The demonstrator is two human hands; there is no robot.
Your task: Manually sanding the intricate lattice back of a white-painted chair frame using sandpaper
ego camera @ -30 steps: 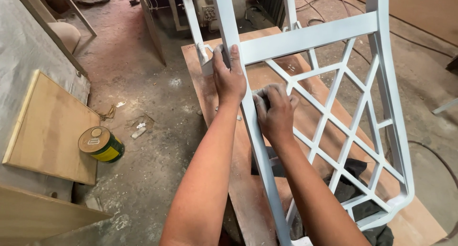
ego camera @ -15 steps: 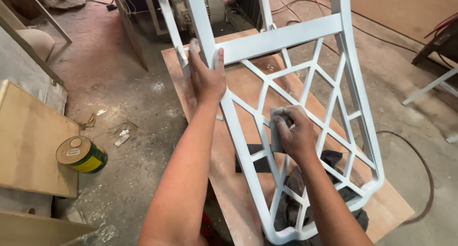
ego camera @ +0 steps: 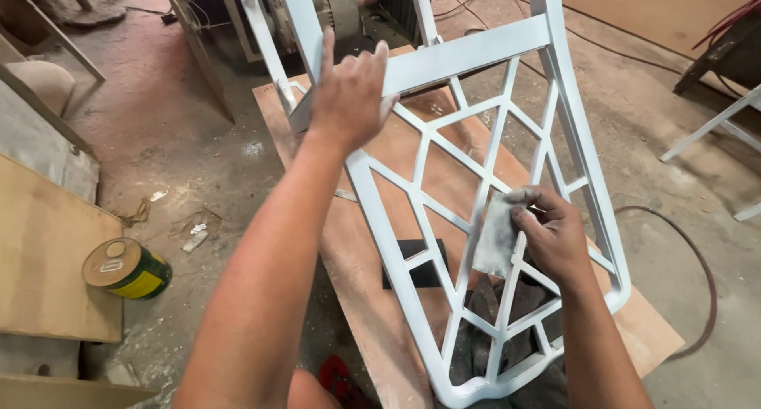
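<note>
At the bottom edge of the view, closest in, a red shape (ego camera: 339,377) sat by the person's knee, too cropped to identify. Just above it the curved top rail of the white chair back (ego camera: 476,179) ended, so the painted frame lay tilted toward the person, lattice face up, over a brown board (ego camera: 369,258) on the floor; the board probably kept the paint off the dusty concrete. A black sheet (ego camera: 416,274) and a dark cloth (ego camera: 487,314) showed through the lattice gaps beneath it.

The right hand (ego camera: 555,238) was closed around a folded grey abrasive sheet (ego camera: 495,235), thumb and fingers pinching it flat against 1 diagonal bar in the lower lattice, wrist low so the sheet could bear along the bar.

Farther up, the left hand (ego camera: 349,92) gripped the left upright where the crossbar met it, fingers wrapped over the top, index lifted. That grip looked like bracing, holding the frame steady against the rubbing.

Left of the board a round paint tin (ego camera: 127,268) with green and yellow sides lay on its side against a plywood panel (ego camera: 55,266), well apart from both hands. Beyond the chair stood a machine with a motor (ego camera: 333,13); a cable (ego camera: 697,274) looped on the floor at right.
</note>
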